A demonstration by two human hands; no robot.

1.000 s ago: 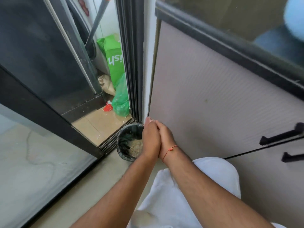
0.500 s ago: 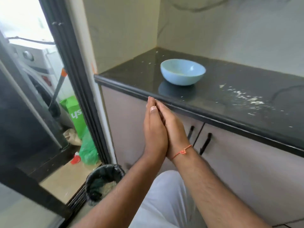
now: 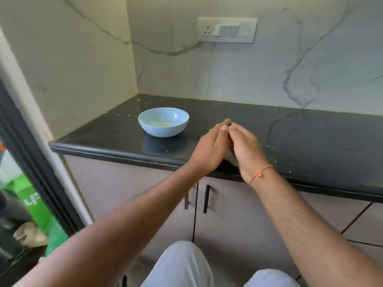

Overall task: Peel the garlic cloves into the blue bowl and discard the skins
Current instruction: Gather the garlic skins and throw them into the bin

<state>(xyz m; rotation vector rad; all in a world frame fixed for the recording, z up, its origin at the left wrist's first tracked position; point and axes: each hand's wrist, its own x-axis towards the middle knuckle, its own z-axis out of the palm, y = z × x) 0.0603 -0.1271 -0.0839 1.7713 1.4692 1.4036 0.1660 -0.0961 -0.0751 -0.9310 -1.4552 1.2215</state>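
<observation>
with palms pressed together, fingers straight and holding nothing visible, the left hand (image 3: 209,149) and right hand (image 3: 245,147) hover above the bench (image 3: 310,137), likely brushing off skins beside the blue bowl (image 3: 163,121).

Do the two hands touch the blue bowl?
Apart. In the head view, black counter shows between the blue bowl and the left hand; the right hand lies beyond it.

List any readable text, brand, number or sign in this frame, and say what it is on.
"ysı": white letters, cut off and blurred, on the green bag at the lower left behind the door frame; the full word cannot be read.
The switch plate on the wall shows no readable marking.
The blue bowl and the black counter show no text.
</observation>
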